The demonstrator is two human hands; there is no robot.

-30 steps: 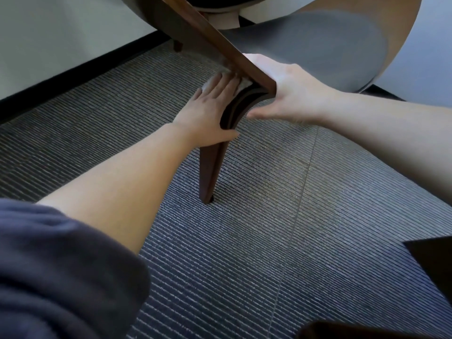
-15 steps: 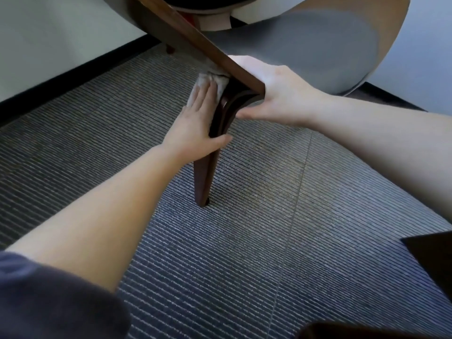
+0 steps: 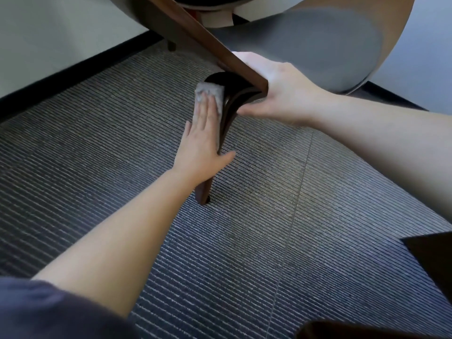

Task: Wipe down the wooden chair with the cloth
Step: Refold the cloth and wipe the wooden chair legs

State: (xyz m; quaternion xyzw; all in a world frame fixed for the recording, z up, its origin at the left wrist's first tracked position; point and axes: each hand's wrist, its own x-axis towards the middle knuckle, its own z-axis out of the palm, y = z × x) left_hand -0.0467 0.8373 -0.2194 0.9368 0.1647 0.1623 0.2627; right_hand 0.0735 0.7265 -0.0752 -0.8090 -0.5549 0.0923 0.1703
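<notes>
**Head view, left to right.** At far left, a black baseboard [image 3: 73, 72] meets the ribbed grey carpet [image 3: 97, 155]. The left forearm reaches up from the lower-left corner. The left hand [image 3: 201, 143] is flat, with straight fingers and the thumb spread to the right. It curls round nothing and presses the folded grey cloth [image 3: 210, 92] against the left face of the chair leg [image 3: 231, 99].

The cloth sits under and just beyond the fingertips. It touches the leg near its upper bend, directly below the slanting rail [image 3: 193, 35]. The leg's long axis runs from that bend down and slightly leftward to its foot on the carpet, passing behind the palm. The unwiped length therefore appears to lie toward the wrist, and a stroke down this axis looks like the likely next move.

The left hand is the one in contact with the cloth. Right of the leg, the right hand [image 3: 281, 94] grasps the lower end of the rail, with its thumb under the leg's curve. It is judged to be steadying the wooden chair [image 3: 305, 42], whose curved shell fills the upper right.
</notes>
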